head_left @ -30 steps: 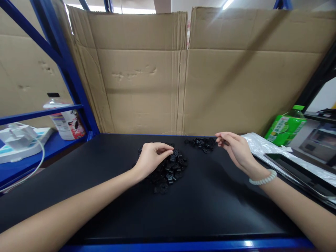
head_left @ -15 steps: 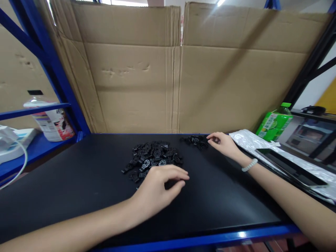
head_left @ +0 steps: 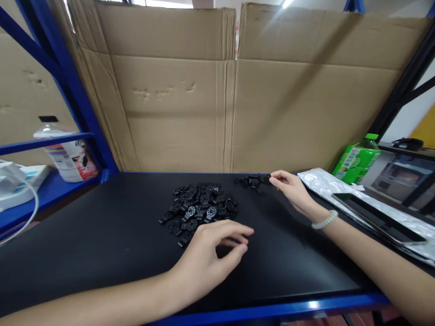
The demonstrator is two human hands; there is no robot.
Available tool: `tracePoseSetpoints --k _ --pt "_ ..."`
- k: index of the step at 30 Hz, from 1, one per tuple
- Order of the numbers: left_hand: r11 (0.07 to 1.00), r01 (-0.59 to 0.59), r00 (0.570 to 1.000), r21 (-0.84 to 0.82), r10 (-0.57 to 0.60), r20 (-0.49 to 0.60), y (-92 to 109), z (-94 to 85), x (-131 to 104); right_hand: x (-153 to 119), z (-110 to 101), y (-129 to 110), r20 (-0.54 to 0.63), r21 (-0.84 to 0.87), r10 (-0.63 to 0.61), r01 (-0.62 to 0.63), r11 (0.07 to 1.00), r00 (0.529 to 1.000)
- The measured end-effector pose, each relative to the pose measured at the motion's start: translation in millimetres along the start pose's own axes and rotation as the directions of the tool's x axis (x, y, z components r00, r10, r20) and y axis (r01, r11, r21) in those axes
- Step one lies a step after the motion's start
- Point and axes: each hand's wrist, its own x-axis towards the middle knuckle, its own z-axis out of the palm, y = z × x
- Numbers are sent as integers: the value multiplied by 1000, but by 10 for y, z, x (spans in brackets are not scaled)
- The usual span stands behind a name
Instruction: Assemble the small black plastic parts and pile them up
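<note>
A heap of small black plastic parts (head_left: 202,201), many with a round perforated disc, lies in the middle of the black tabletop. In front of this heap hovers my left hand (head_left: 217,256), its thumb and fingers apart with nothing between them. Toward the back right lies a smaller group of black parts (head_left: 252,182). My right hand (head_left: 292,190) reaches to the right edge of that group, thumb and index finger pinched together on a black plastic part (head_left: 267,179). Much of the pinched part is hidden by the fingertips or blends with the others.
Cardboard sheets (head_left: 176,113) wall off the back. On the right, a black tray (head_left: 377,217) rests on silvery wrapping (head_left: 319,179), with a green bottle (head_left: 360,158) behind. A labelled plastic bottle (head_left: 68,156) and a white device with a cable (head_left: 23,183) stand left. Blue frame posts flank the table.
My right thumb and index finger have closed together at the small group's edge. My left hand has shifted slightly right and down, uncovering more of the heap.
</note>
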Motion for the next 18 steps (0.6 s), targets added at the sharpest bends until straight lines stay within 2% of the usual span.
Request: tracePoseSetpoints --k 2,4,5,6,7,9,14,16,17,18 --pt "990 100 993 -97 -105 -48 -9 5 8 -156 101 -183 111 136 36 -51 989 993" --pt "973 145 983 -182 -163 -86 -25 4 26 -331 222 -375 251 276 49 -120 954 967" --pt "966 147 980 -212 -172 -104 -33 0 36 -413 279 -463 404 470 69 -271 840 912" --pt "963 138 978 -230 -169 -120 -40 -5 47 -487 330 -540 532 582 52 -410 703 845" --pt "964 120 979 -238 -154 -134 -45 -12 57 -550 372 -602 626 618 23 -514 595 779" --pt "972 68 983 -225 -104 -152 -51 -29 72 -639 427 -678 747 607 -31 -662 440 664" --pt "992 -37 995 -122 25 -97 -42 -54 92 -714 461 -698 891 430 8 -849 307 455" --pt "992 -25 998 -125 19 -53 -45 -54 100 -730 480 -703 911 381 41 -877 292 410" --pt "989 -8 999 -148 2 -40 -49 -52 104 -740 495 -710 913 370 57 -879 300 404" --pt "982 14 999 -187 -21 -32 -54 -51 109 -752 511 -718 903 377 79 -868 323 422"
